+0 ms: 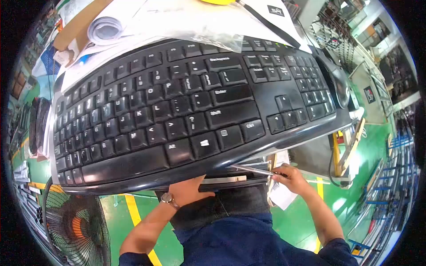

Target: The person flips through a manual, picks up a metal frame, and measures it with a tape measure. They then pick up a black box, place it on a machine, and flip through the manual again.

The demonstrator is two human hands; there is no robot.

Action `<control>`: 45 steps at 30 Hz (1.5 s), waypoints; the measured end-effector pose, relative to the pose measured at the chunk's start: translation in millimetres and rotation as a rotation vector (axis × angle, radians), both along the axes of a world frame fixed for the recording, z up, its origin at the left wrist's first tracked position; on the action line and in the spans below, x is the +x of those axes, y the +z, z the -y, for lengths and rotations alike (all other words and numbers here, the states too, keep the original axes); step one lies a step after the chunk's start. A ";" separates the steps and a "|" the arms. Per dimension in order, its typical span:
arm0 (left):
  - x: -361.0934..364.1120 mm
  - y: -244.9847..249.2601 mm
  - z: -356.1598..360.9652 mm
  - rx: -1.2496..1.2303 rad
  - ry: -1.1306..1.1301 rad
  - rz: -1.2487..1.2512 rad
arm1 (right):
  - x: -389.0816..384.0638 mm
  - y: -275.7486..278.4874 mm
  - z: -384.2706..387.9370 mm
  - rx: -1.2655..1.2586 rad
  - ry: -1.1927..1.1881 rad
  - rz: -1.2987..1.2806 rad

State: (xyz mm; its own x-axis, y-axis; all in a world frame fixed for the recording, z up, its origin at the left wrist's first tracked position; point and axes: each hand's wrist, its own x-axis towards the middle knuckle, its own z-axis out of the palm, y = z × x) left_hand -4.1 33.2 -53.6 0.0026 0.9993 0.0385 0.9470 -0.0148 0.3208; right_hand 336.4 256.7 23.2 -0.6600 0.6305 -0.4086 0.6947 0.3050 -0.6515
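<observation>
Keyboard: While it [124, 165] took up most of the sight, its front edge overhung both hands and hid part of what lay beneath; a wrist lifted too sharply might have knocked it and jolted whatever touched it
Papers: White sheets [155, 20] spread behind the keys, with a rolled sheet [106, 32] at the left; a shove from the keyboard could have creased them
Fan: A wire-caged fan [82, 226] stood low on the left; whether it was running could not be told
Left hand: It [188, 191] was turned inward near a dark ledge [255, 181] under the keyboard, thumb stretched apart; the other fingers were mostly hidden, so their opening and any hold could not be told
Right hand: Its [290, 178] thumb and fingers were closed in a pinch on one end of the slim metal rod
Mouse: The black mouse [341, 86] lay beside the keyboard's right end
Slim metal rod: It [253, 169] slanted from the right hand toward the keyboard's underside; with so small a grip, catching the hidden tip could have twisted it loose
</observation>
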 end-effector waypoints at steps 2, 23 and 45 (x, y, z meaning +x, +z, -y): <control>-2.7 -7.8 -6.8 -0.021 -0.020 0.040 | 3.5 0.6 -0.6 0.057 0.050 -0.040; -39.8 14.8 -85.3 -0.633 -0.003 0.410 | 9.7 -1.0 -34.1 0.355 0.146 -0.181; -42.5 50.9 -99.2 -0.671 -0.073 0.503 | 3.9 -8.6 -58.3 0.417 0.348 -0.159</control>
State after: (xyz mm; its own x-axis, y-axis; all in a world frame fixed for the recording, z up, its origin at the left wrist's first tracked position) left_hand -46.6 132.4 -2.7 0.2094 0.8086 -0.5499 0.6931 0.2739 0.6667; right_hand 340.3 315.0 14.5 -0.8907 0.4518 -0.0504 0.4108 0.7523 -0.5150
